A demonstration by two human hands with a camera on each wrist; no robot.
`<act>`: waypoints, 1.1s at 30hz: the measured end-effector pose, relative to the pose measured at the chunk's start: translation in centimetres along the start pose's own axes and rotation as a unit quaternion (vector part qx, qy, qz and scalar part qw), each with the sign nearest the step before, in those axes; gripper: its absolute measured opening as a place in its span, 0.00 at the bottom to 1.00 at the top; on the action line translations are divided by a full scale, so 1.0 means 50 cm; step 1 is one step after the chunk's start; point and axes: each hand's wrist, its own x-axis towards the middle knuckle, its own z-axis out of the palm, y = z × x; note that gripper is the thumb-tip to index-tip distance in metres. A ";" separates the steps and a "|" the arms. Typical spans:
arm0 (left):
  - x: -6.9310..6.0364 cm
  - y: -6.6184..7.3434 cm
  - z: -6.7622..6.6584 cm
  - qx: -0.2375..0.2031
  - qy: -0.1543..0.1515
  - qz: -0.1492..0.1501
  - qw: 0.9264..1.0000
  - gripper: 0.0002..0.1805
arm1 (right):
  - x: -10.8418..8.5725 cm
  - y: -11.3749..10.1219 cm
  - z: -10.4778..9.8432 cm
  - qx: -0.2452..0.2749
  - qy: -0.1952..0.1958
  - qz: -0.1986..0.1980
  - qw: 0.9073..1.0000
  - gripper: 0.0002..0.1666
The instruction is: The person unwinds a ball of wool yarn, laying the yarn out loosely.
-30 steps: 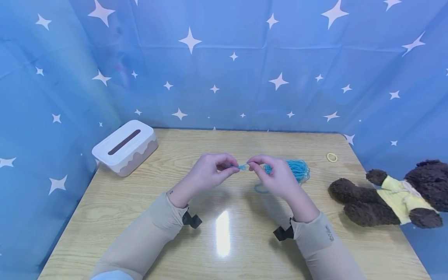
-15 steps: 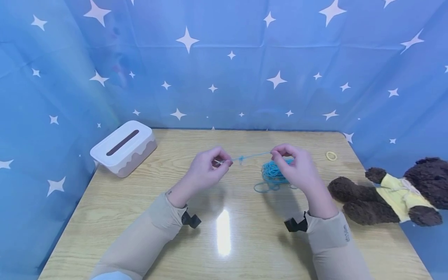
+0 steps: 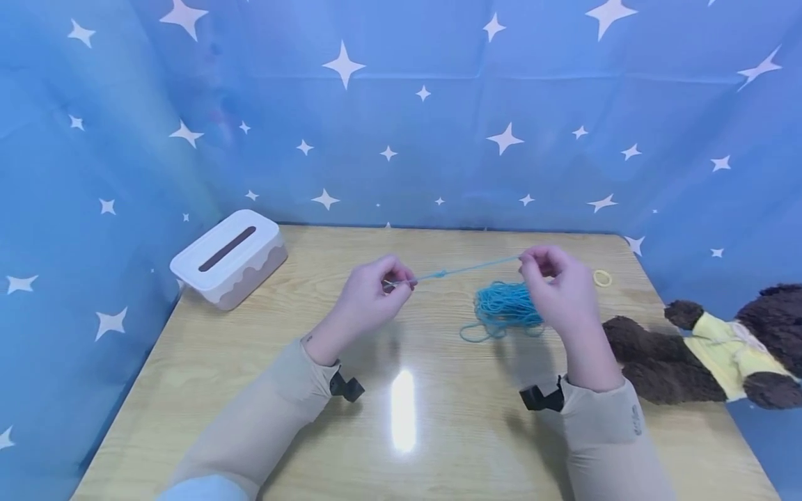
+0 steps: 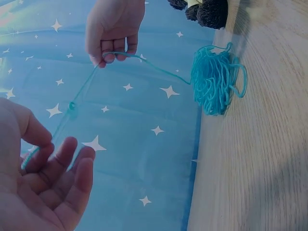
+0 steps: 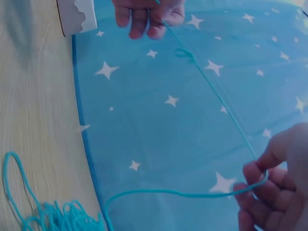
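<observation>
A turquoise yarn strand [image 3: 482,265] runs nearly straight between both hands above the table. My left hand [image 3: 372,296] pinches one end between thumb and index finger; its other fingers are loosely bent in the left wrist view. To the right and slightly higher, my right hand [image 3: 564,292] pinches the strand as well. Nearer the left hand sits a small knot [image 3: 441,274], with a little loop [image 5: 184,53] showing in the right wrist view. From the right hand the yarn trails down to a loose yarn bundle [image 4: 211,82] on the table.
A white-lidded tissue box [image 3: 228,257] stands at the table's back left. Right of the right hand lie a small yellow ring [image 3: 602,278] and a brown plush toy [image 3: 708,355] in a yellow top. A blue star-patterned curtain [image 3: 401,111] hangs behind the wooden table [image 3: 301,445].
My right hand has moved right and up from beside the left hand, drawing the yarn out straight. The knot looks smaller and tighter. My left hand has stayed nearly in place.
</observation>
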 end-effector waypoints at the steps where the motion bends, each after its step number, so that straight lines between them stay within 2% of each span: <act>1: 0.001 0.000 0.001 0.006 0.004 -0.006 1.000 0.04 | 0.001 0.005 -0.005 -0.010 0.008 0.005 1.000 0.22; 5: -0.002 0.001 -0.003 0.019 0.030 -0.036 0.999 0.06 | 0.013 0.030 -0.026 -0.053 0.011 0.036 0.998 0.26; 8: -0.002 0.002 -0.008 0.032 0.045 -0.037 0.998 0.06 | 0.022 0.055 -0.046 -0.082 -0.008 0.071 0.994 0.30; 11: 0.002 0.003 -0.008 0.037 0.040 -0.028 0.998 0.05 | 0.026 0.081 -0.061 -0.109 -0.033 0.086 0.990 0.31; 15: 0.003 0.004 -0.007 0.045 0.021 -0.016 0.999 0.05 | 0.031 0.102 -0.054 -0.140 -0.075 0.078 0.984 0.27; 17: 0.004 0.003 -0.006 0.051 0.008 -0.007 0.999 0.05 | 0.035 0.111 -0.047 -0.156 -0.118 0.086 0.977 0.26; 20: 0.006 0.002 -0.002 0.062 -0.015 0.009 0.998 0.06 | 0.039 0.117 -0.039 -0.187 -0.193 0.108 0.957 0.26; 22: 0.008 0.002 0.002 0.064 -0.026 0.015 0.998 0.06 | 0.039 0.110 -0.030 -0.197 -0.221 0.115 0.948 0.28; 23: 0.009 0.004 0.003 0.064 -0.031 0.017 0.997 0.06 | 0.038 0.102 -0.024 -0.196 -0.223 0.108 0.949 0.28; 25: 0.010 0.005 0.004 0.062 -0.036 0.018 0.997 0.06 | 0.033 0.083 -0.007 -0.183 -0.216 0.067 0.957 0.28; 27: 0.011 0.006 0.005 0.060 -0.041 0.018 0.997 0.06 | 0.026 0.061 0.019 -0.146 -0.210 0.003 0.967 0.27; 28: 0.012 0.006 0.005 0.060 -0.043 0.020 0.997 0.07 | 0.022 0.050 0.034 -0.126 -0.211 -0.033 0.969 0.27; 31: 0.011 0.005 0.004 0.056 -0.050 0.024 0.997 0.08 | 0.008 0.023 0.086 -0.071 -0.232 -0.122 0.962 0.28; 33: 0.010 0.004 0.004 0.055 -0.052 0.028 0.997 0.08 | 0.000 0.012 0.119 -0.052 -0.242 -0.154 0.957 0.28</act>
